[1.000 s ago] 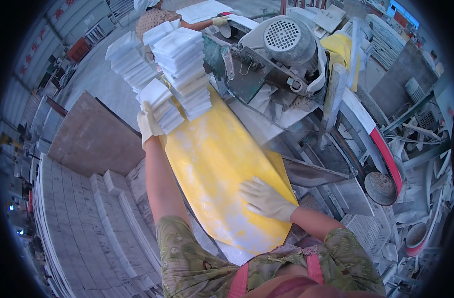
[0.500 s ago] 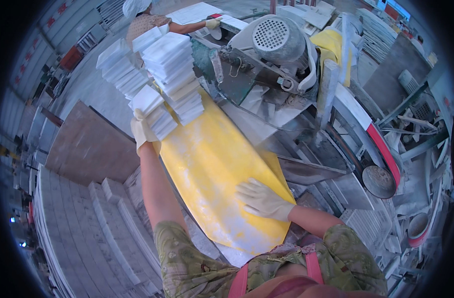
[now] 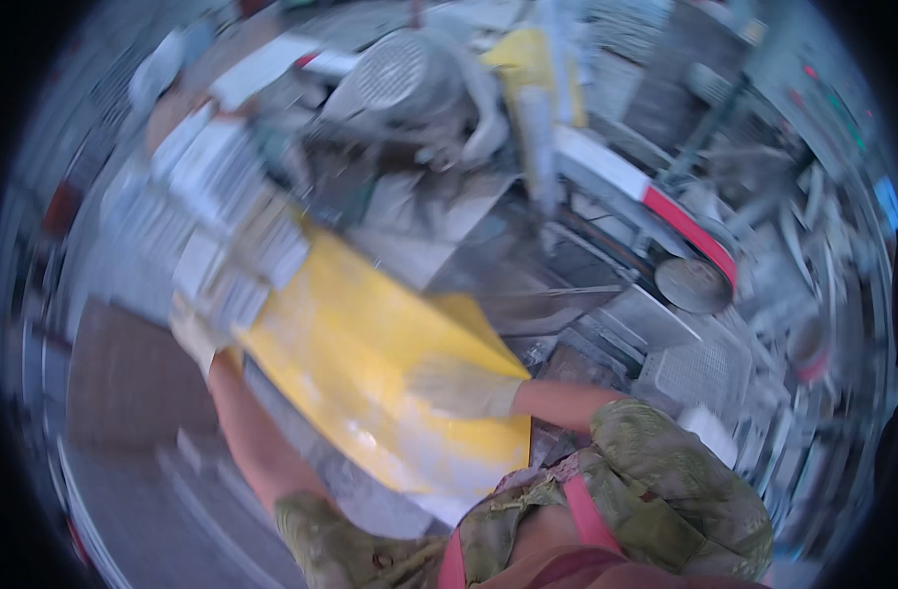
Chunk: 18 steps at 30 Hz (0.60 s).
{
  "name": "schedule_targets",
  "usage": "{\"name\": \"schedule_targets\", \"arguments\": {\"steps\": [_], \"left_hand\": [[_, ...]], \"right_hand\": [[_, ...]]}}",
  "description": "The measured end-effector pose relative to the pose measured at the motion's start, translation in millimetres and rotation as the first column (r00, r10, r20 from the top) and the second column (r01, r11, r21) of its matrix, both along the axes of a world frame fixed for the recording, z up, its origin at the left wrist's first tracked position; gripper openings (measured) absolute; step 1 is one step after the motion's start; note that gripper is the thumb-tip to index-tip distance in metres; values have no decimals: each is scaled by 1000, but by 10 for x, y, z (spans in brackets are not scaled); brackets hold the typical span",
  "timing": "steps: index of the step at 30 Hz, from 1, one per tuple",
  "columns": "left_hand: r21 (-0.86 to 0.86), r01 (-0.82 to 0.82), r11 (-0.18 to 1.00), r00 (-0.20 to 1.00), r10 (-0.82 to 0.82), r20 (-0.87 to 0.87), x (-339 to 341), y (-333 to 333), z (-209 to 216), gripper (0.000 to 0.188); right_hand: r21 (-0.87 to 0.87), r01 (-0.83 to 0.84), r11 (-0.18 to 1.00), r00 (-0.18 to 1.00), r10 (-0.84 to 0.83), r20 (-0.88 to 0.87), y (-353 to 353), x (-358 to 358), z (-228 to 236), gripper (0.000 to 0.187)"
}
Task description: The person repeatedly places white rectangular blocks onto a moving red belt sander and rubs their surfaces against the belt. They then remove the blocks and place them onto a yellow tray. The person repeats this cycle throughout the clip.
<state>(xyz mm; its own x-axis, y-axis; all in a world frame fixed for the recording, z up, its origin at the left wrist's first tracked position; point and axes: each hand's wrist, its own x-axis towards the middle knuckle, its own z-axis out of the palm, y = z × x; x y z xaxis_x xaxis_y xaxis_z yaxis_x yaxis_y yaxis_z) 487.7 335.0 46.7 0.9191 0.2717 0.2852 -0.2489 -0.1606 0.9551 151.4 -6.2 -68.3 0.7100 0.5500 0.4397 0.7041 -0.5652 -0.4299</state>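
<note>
Left hand (image 3: 192,329), in a pale glove, is at the outer side of the near tile stack (image 3: 235,297); motion blur prevents telling whether it grips or merely rests there. Right hand (image 3: 466,389), also gloved, lies flat with fingers extended on the yellow sheet (image 3: 326,304), holding nothing. The near tile stack stands at the sheet's far left end, close against the tall tile stack (image 3: 211,172).

In this inspector's judgement, the left palm should press evenly across several tile edges, without shoving sideways into the neighbouring stack. Flat pressure from the right hand would help prevent the sheet slipping under the load.

Surroundings: a third tile stack (image 3: 143,218) limits access beyond the left hand. A brown board (image 3: 140,378) stands beside the left forearm. To the right are a motor (image 3: 395,74) with a perforated cover and a red-and-white bar (image 3: 689,231). A co-worker (image 3: 157,71) in white headwear, blurred, is beyond the stacks.
</note>
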Motion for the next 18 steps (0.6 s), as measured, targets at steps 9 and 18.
{"name": "schedule_targets", "arguments": {"steps": [9,18], "left_hand": [[445,156,882,936,13,-352,-2142,-554,-692,33],[581,236,779,954,-72,-291,-4190,-1781,-894,45]], "right_hand": [[-89,16,996,998,-20,-52,29,-44,289,41],[-153,6,988,996,-19,-86,74,-2,51,45]]}}
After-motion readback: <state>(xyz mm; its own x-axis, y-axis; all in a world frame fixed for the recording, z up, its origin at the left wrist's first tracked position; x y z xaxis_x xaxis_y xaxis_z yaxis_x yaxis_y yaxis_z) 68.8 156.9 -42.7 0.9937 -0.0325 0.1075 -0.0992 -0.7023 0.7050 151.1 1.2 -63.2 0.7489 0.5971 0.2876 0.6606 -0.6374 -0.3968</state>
